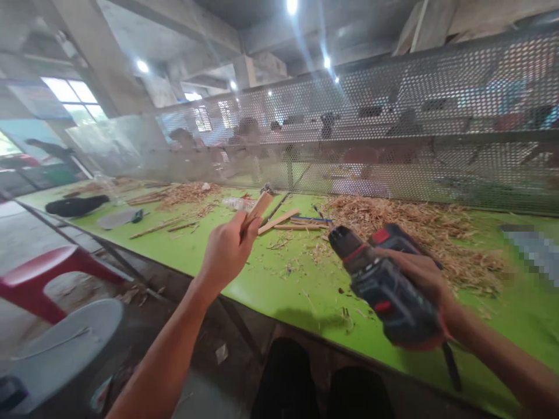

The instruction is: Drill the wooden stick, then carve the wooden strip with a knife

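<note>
My left hand (229, 247) is closed round a short flat strip of wood (262, 203), whose end sticks up past my fingers above the green tabletop (262, 291). In my right hand (421, 276) is a black and red cordless drill (388, 291), blurred, its chuck (343, 238) aimed left toward the wood. The drill and the wood are apart. Whether a bit sits in the chuck I cannot make out. Behind my left hand lie loose wooden sticks (279, 221) and a clear plastic bottle (238, 203).
Heaps of wood shavings (419, 238) cover the table's back right and part of its left. A perforated metal screen (384, 134) stands along the rear edge. At left are a flat blade with a dark handle (117, 218), a red stool (48, 276) and a grey stool (70, 343).
</note>
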`<state>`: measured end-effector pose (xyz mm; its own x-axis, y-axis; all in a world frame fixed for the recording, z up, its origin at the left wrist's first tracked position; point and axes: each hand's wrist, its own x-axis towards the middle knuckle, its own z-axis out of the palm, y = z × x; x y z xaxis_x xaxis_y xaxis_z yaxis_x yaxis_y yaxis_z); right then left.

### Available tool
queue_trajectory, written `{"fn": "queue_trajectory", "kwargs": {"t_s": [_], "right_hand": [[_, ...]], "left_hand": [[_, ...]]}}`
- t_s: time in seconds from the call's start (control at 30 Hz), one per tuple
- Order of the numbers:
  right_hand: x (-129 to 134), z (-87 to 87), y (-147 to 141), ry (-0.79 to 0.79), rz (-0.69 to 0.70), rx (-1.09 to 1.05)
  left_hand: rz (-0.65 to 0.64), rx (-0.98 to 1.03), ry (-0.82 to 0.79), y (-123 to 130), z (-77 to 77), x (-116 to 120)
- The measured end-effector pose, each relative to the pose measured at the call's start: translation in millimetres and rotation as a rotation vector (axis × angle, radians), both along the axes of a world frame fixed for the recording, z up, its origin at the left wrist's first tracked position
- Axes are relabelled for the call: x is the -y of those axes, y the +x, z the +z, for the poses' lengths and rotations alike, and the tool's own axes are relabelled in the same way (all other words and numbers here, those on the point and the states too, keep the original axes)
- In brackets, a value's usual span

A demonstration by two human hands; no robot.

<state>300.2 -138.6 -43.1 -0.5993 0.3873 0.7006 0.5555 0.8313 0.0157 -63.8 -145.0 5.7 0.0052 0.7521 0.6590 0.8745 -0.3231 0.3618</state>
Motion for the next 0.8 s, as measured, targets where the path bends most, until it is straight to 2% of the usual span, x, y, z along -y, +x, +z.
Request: {"fn": "queue_trajectory", "kwargs": {"t_s": [0.07, 0.17, 0.23, 0.33, 0.43, 0.5, 0.6, 0.63, 0.73, 0.77, 0.8], "right_hand": [[2.3, 10.8, 3.3, 0.179, -0.006, 0.080], [5.8, 19.9, 5.0, 0.385, -0.104, 0.290], [6.0, 19.8, 3.7, 0.402, -0.133, 0.346], [2.6, 15.1, 0.1, 0.382, -0.078, 0.301], [-1.2, 11.3, -2.1, 0.364, -0.054, 0.301], [-2.2, 10.2, -2.9, 0.372, -0.076, 0.321], [-2.0, 8.0, -5.6, 0.366, -0.070, 0.364], [-2.0, 6.7, -7.1, 0.357, -0.060, 0.376], [-2.5, 1.9, -11.8, 0.333, -0.049, 0.396], [-2.9, 0.7, -12.8, 0.328, -0.051, 0.403], [-3.3, -0.1, -13.4, 0.328, -0.053, 0.412]], "left_hand": [[0.002, 0.000, -0.022, -2.9, -2.7, 6.3], [-0.012, -0.032, -0.049, -1.7, -3.7, 12.4], [-0.041, -0.055, -0.053, 2.4, -5.8, 14.5], [-0.075, -0.057, -0.016, 13.5, -12.4, 16.7], [0.037, -0.072, 0.077, 27.9, -13.9, 18.0], [0.110, -0.216, -0.027, 35.8, -6.3, 17.8], [0.040, -0.531, -0.420, 40.2, 15.0, 18.2], [0.071, -0.553, -0.458, 39.6, 21.8, 19.1], [0.333, -0.402, -0.232, 33.2, 32.4, 24.6], [0.318, -0.402, -0.232, 29.6, 32.5, 26.4], [0.218, -0.446, -0.291, 25.2, 31.4, 27.8]]}}
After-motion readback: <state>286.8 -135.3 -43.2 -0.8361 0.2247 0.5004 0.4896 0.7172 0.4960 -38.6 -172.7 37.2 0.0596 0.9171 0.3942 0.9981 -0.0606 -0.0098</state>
